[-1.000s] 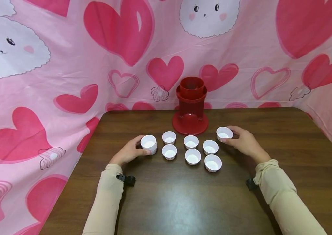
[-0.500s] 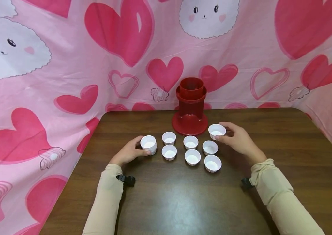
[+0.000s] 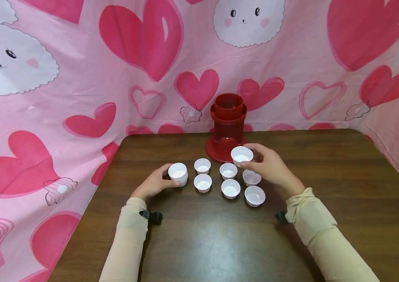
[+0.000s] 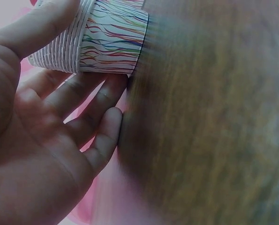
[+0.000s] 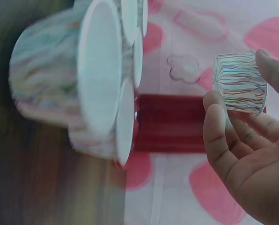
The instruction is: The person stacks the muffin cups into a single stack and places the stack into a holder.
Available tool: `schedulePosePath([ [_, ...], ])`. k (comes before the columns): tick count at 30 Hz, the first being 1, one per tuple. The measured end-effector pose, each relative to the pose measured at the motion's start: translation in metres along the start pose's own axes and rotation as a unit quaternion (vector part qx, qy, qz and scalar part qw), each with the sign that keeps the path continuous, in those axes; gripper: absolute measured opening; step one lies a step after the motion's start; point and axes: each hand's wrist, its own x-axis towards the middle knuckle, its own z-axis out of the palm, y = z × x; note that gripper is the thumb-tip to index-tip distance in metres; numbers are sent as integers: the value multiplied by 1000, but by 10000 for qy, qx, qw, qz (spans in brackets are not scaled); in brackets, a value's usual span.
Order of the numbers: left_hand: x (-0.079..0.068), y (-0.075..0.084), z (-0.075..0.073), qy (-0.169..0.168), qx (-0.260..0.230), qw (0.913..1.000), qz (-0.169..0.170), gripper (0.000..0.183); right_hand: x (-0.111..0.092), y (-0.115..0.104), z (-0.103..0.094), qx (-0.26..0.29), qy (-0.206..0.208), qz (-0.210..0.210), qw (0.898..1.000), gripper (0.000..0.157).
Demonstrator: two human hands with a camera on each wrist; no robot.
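Observation:
At the left of the table my left hand point(image 3: 155, 182) grips a stack of nested paper baking cups point(image 3: 178, 173); the left wrist view shows several rims tightly layered and wavy coloured lines on the outermost cup point(image 4: 113, 40). Between thumb and fingers my right hand point(image 3: 271, 165) pinches a single paper baking cup point(image 3: 242, 155), lifted above the table, its striped side point(image 5: 240, 82) plain in the right wrist view. Below and around it several more cups stand upright in two rows, among them a front-right cup point(image 3: 254, 196) and a front-left cup point(image 3: 203, 183).
Behind the cups stands a red holder point(image 3: 227, 129) with a round base and a red cylinder in its top. The brown wooden table point(image 3: 199, 243) ends at a pink heart-print cloth point(image 3: 143, 58) hanging at the back and sides.
My right hand has carried its cup leftward and up, from the right end of the rows to in front of the red holder's base. The left hand keeps its place on the stack.

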Motion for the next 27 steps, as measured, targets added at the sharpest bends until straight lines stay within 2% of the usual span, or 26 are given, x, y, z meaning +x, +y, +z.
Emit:
schedulePosePath([
  [16,0,2,-1,25,-135,9999,81,67,14,-33,49,-90,-136,-319,9994,59],
  [21,0,3,0,22,-83,10000,22,66,20,-44,64,55,-192,-498,9986,59],
  [27,0,4,-1,41,-119,9999,33,65,27,-51,79,229,-290,-528,9979,57],
])
